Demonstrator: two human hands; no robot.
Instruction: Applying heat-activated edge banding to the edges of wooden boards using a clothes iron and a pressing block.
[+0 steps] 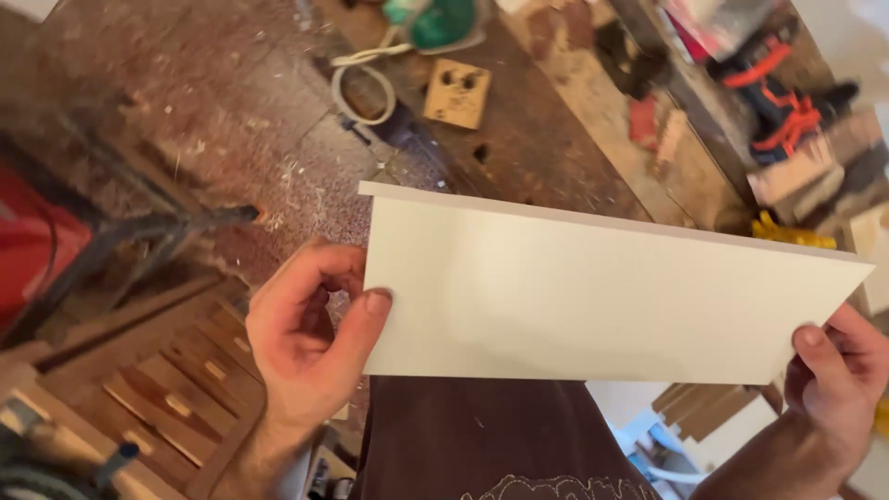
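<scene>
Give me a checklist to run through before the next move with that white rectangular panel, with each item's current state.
1. Left hand grips the white rectangular panel at its left end, thumb on the face: ok.
2. Right hand grips the right lower corner, thumb on the face: ok.
3. Panel held clear above the wooden workbench, touching nothing: ok.
4. Panel face free of visible marks: ok.
5. Panel's back side: cannot tell.
6. Bench free for setting down: not ok; a small drilled wooden block and orange-black tools lie there.
</scene>
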